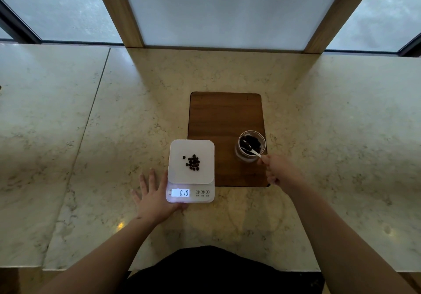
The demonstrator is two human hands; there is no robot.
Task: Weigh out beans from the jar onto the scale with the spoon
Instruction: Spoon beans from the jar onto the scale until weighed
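A person's right hand (276, 170) pinches the near end of a white spoon (252, 150), its grip closed on the handle, while the bowl end dips among dark beans inside a clear glass jar (251, 145) standing upright at the near right corner of a wooden board (225, 116) on the marble desk (114, 123). The spoon's long axis runs on a slant from the hand up and to the left into the jar, so the handle leans over the jar's near right rim. The left hand (155, 195) lies flat on the desk with fingers spread and holding nothing, its thumb side against the near left corner of a white digital scale (191, 170). A small heap of beans (193, 162) already sits near the middle of the scale's platform, one bean lying just apart to the left; the lit display reads what looks like 0.10. The scale lies to the left of the jar and a little nearer the person, just beside it, its far right corner overlapping the board's edge. Judging from this, another scoop is being loaded, and the next carry would be a short sweep leftward by the right hand, the one nearer the jar.
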